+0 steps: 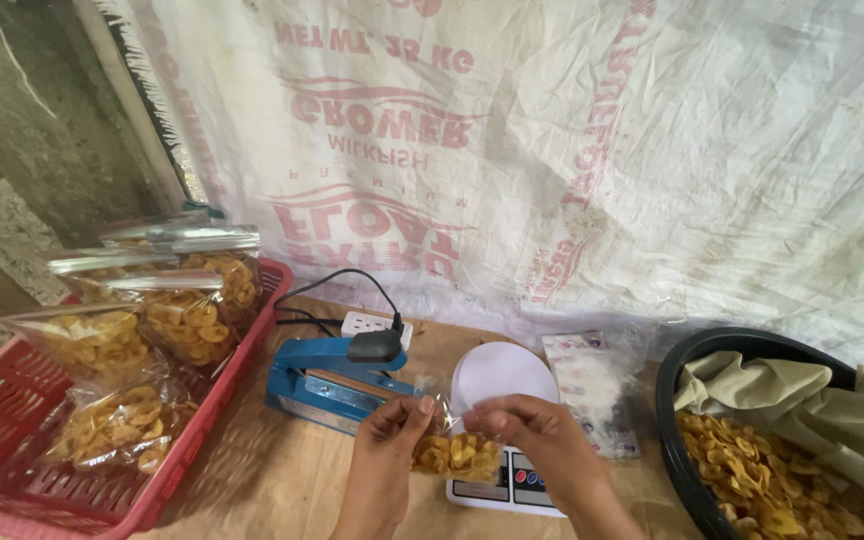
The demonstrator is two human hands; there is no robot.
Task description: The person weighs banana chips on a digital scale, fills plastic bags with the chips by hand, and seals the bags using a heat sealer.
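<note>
A white woven sack sheet with faded red print is hanging as the back wall, soft daylight is falling across it, a rough grey concrete post is standing at left, and brown paper is covering the table.

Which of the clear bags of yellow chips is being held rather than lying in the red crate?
The small bag of chips in front of the scale, pinched at its top by the left hand and right hand. The other filled bags lie in the red crate.
</note>
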